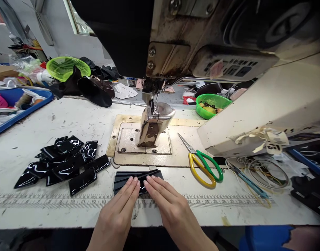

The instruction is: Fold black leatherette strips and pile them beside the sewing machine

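Several dark flat strips [119, 178] lie on the white table near its front edge, with a glossy black piece among them. My left hand [119, 205] rests on their left part, fingers stretched out and pressed down. On the right part lies my right hand [166, 198], its fingers flat too, the fingertips of both hands nearly meeting. Palms hide some of the strips. To the left is a pile of glossy black pieces [68, 160]. Behind my hands stands the sewing machine's post [151, 127].
Scissors [201, 165] with yellow and green handles lie right of the machine plate. Farther right are a coiled cable [266, 172] and blue tweezers [251, 183]. A blue tray [26, 111] sits at left, a green basket [213, 101] behind. The machine head [186, 38] overhangs the table.
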A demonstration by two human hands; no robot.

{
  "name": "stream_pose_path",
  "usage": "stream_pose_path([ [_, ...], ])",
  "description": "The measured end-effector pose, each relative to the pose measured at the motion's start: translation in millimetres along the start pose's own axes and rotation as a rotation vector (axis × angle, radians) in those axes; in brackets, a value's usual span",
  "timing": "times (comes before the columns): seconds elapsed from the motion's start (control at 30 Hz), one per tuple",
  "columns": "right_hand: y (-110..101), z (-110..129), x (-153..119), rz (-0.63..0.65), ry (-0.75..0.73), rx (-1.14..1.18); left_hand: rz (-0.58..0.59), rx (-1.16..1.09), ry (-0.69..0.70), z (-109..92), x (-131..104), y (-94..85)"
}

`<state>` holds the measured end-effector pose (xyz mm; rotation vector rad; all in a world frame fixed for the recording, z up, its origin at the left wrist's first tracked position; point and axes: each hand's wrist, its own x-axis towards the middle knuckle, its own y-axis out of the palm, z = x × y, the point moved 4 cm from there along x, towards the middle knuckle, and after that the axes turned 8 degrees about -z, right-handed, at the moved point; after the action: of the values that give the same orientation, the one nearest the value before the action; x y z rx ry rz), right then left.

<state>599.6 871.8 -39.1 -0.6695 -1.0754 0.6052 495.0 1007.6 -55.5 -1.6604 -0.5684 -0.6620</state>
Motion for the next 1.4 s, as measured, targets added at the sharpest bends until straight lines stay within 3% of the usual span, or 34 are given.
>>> stream_pose_path([
  [0.53, 5, 3, -2, 0.022, -0.044, -0.072, 0.062, 0.072, 0.036, 0, 0, 3.3],
  [0.87, 8, 18, 0, 0.092, -0.158, -0.253, 0.068, 0.288, 0.064, -18, -7, 4.1],
  [1.07, 14, 21, -6, -0.009, -0.14, -0.35, 0.102, 0.357, 0.07, -15, -19, 6.3],
  [1.2, 17, 20, -3, -0.056, -0.148, -0.35, 0.088, 0.377, 0.106, -13, -8, 4.8],
  [1.4, 11, 16, 2, -0.029, -0.09, -0.259, 0.071, 0.26, 0.161, -6, 9, 0.9],
])
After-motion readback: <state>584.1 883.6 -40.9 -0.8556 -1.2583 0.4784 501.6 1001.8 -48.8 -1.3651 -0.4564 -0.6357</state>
